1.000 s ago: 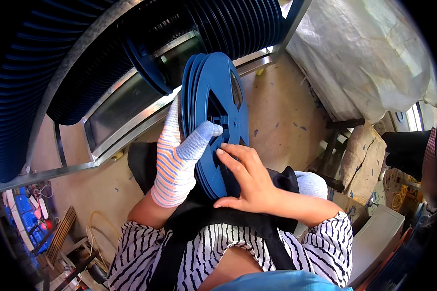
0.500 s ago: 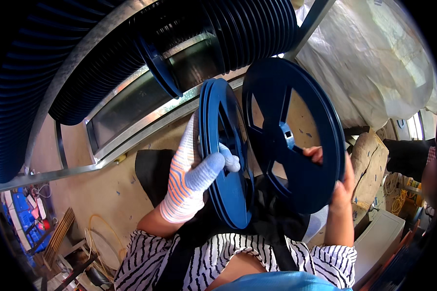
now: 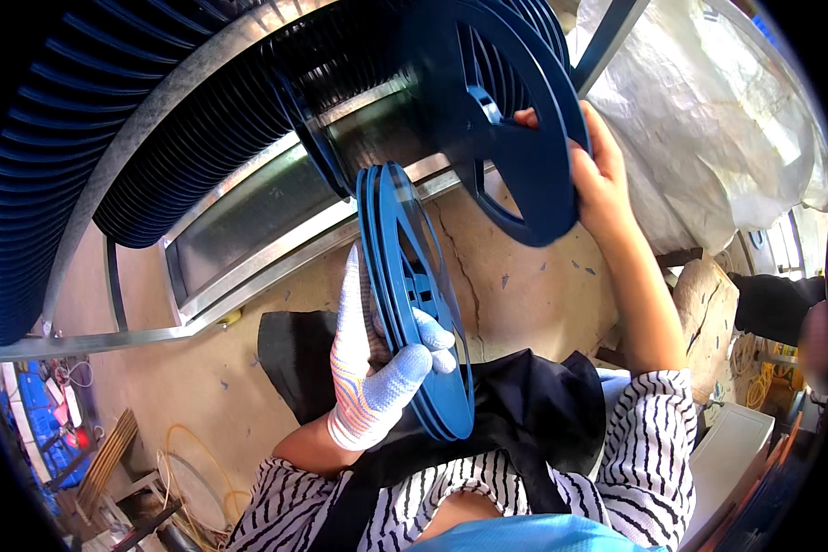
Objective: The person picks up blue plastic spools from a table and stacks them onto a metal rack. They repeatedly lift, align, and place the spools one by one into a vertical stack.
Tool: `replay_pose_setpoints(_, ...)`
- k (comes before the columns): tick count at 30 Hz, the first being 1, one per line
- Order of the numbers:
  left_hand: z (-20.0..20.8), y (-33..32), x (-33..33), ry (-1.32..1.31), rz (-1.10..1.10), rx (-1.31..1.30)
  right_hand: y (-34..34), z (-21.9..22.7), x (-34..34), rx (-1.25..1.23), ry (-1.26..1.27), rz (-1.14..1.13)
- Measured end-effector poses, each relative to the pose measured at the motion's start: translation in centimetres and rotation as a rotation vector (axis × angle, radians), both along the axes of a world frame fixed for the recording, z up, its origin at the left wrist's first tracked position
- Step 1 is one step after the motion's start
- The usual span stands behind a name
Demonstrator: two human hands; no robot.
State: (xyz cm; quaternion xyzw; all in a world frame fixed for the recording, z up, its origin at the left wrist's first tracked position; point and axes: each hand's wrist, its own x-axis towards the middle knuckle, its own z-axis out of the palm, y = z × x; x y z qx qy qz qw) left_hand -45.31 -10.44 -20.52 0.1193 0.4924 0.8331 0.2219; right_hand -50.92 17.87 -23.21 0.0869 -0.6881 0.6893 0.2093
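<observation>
Head view: the gloved left hand (image 3: 382,382) grips several stacked blue reels (image 3: 449,400); farther out, the bare right hand (image 3: 600,175) clasps a single blue reel (image 3: 532,166) by its rim. Probably light, stiff, slightly slippery; rims offer sound holds.

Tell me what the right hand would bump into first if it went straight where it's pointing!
The right hand grips a blue reel; past that, probably the row of dark reels comes first, though depth is hard to judge.
</observation>
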Motion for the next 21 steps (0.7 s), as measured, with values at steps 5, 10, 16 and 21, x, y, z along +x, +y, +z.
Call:
replay_pose_setpoints(5, -0.9, -0.1, -0.4, 0.022, -0.021, -0.017, -1.4, -1.6, -5.4, 0.103, 0.065, -0.149)
replay_pose_setpoints(10, -1.3, 0.1, -0.7, -0.023, -0.066, 0.003, -2.4, -2.8, -9.2, 0.105, 0.155, -0.208)
replay_pose_setpoints(16, -1.0, 0.4, -0.8, -0.051, -0.068, -0.022, -2.8, -4.2, -13.2, 0.663, 0.422, -0.654)
replay_pose_setpoints(21, -1.5, 0.5, -1.2, -0.061, -0.085, -0.045, -4.3, -9.0, -15.7, 0.978, 0.329, -0.865)
